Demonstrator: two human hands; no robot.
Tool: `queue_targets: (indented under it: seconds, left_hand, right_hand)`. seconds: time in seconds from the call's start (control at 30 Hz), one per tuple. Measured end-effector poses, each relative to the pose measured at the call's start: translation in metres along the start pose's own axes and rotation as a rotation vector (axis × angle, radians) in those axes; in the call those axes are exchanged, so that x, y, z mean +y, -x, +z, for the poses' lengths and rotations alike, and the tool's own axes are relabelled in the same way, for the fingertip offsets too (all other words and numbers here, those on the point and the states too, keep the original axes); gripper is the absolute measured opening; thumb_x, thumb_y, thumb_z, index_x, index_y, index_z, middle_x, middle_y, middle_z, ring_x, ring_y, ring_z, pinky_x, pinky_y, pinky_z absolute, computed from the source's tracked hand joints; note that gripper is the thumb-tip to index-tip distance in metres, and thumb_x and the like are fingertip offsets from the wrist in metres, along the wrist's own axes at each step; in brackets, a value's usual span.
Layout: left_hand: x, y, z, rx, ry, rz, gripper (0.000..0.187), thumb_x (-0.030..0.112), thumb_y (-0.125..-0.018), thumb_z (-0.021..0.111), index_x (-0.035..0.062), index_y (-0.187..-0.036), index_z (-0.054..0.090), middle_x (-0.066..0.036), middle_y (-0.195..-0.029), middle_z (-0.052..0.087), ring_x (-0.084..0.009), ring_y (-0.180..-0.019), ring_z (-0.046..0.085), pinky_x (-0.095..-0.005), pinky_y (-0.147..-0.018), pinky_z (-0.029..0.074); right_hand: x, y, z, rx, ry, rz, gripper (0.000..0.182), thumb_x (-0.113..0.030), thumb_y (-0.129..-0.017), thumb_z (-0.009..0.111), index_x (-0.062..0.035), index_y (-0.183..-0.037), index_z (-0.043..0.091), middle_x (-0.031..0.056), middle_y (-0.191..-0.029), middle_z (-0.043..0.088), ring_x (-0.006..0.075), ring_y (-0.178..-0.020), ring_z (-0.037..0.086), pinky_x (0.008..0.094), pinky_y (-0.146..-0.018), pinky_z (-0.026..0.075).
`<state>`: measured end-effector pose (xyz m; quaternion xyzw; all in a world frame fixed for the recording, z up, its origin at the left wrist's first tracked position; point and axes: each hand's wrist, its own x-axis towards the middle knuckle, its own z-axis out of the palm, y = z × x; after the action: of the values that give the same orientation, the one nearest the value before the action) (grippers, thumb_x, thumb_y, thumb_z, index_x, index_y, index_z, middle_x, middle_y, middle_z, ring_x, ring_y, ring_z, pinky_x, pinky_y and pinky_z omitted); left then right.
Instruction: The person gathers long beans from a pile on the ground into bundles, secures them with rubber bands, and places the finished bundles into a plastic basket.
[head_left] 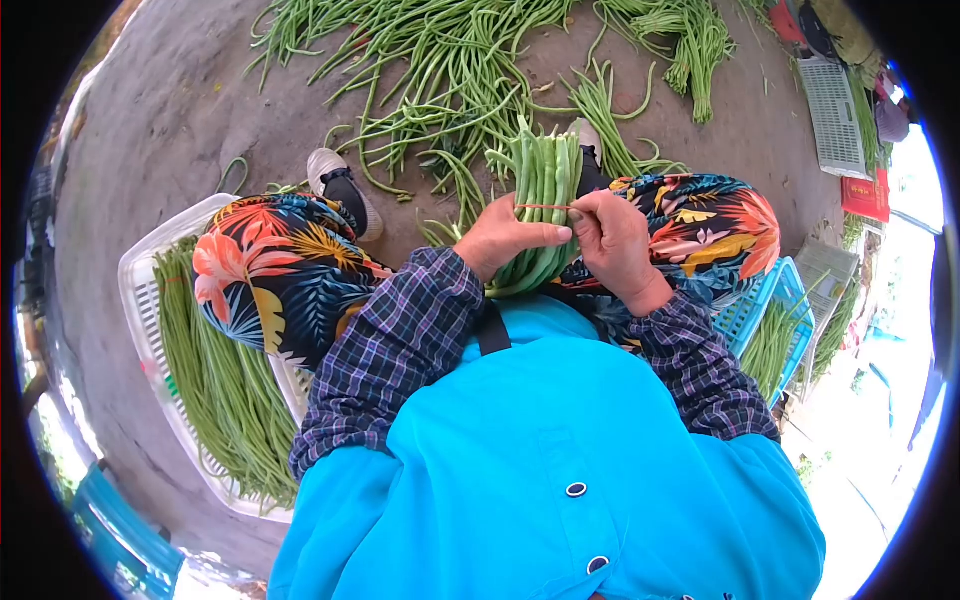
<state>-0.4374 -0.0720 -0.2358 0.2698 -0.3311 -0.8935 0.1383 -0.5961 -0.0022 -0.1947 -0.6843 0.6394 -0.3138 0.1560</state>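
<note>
A thick bundle of long green beans [548, 170] stands between my knees, cut ends toward the floor pile and the rest curving back toward my lap. Around it runs a thin red band [540, 207]. My left hand [507, 237] wraps the bundle from the left, thumb laid across the front. On the other side, my right hand [618, 245] is closed in a pinch at the band's right end, against the beans. Its fingertips partly hide the band there.
Loose long beans [440, 75] spread over the concrete floor ahead, with a gathered bunch [700, 60] at the upper right. A white crate [150, 300] of beans stands left; a blue crate [790, 290] with beans stands right. Farther right are a grey crate [835, 115] and a red box [868, 195].
</note>
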Motion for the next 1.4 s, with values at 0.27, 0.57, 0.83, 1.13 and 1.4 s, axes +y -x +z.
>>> queue_targets:
  seconds: [0.27,0.57,0.83,1.13,1.4]
  left_hand:
    - [-0.005,-0.003,-0.019,0.162,0.137,-0.152,0.042,0.013,-0.071,0.073,0.0009,-0.107,0.056,-0.006,-0.095,0.062,-0.0129,-0.082,0.059,-0.0278,-0.076,0.048]
    - [-0.004,0.001,-0.018,0.205,-0.021,-0.063,0.041,0.015,-0.07,0.074,0.0017,-0.106,0.058,-0.005,-0.093,0.062,-0.0132,-0.082,0.06,-0.0276,-0.075,0.048]
    - [-0.005,0.001,-0.013,0.129,-0.012,-0.075,0.043,0.016,-0.071,0.072,0.0018,-0.109,0.056,-0.005,-0.095,0.061,-0.0135,-0.083,0.059,-0.0279,-0.075,0.048]
    - [-0.006,0.003,-0.016,0.097,-0.049,-0.045,0.046,0.016,-0.07,0.074,0.0016,-0.109,0.055,-0.004,-0.096,0.061,-0.0135,-0.086,0.058,-0.0276,-0.079,0.046]
    - [-0.004,0.006,-0.018,0.127,-0.035,-0.046,0.043,0.013,-0.069,0.074,0.001,-0.106,0.057,-0.006,-0.096,0.062,-0.0139,-0.085,0.059,-0.0285,-0.077,0.047]
  right_hand:
    - [-0.007,-0.003,-0.008,0.071,-0.774,0.437,0.016,-0.018,-0.092,0.051,-0.0038,-0.085,0.049,-0.0029,-0.076,0.047,0.0048,-0.068,0.042,0.0176,-0.062,0.036]
    - [0.005,-0.017,0.0,-0.049,-0.386,0.184,0.016,-0.014,-0.082,0.063,0.0001,-0.089,0.06,0.0049,-0.076,0.053,0.0134,-0.067,0.051,0.0241,-0.061,0.041]
    - [0.006,-0.014,0.007,-0.094,-0.28,0.168,0.011,-0.003,-0.074,0.065,-0.0004,-0.083,0.061,0.0099,-0.079,0.056,0.0237,-0.071,0.057,0.03,-0.061,0.045]
    - [0.003,-0.015,0.008,-0.181,-0.121,0.026,0.01,-0.008,-0.08,0.056,-0.0008,-0.083,0.05,0.0142,-0.078,0.05,0.033,-0.073,0.054,0.0379,-0.062,0.043]
    - [0.006,-0.009,0.009,-0.324,-0.378,0.133,0.008,-0.007,-0.082,0.052,-0.0004,-0.084,0.047,0.0146,-0.078,0.047,0.0316,-0.072,0.05,0.0364,-0.064,0.042]
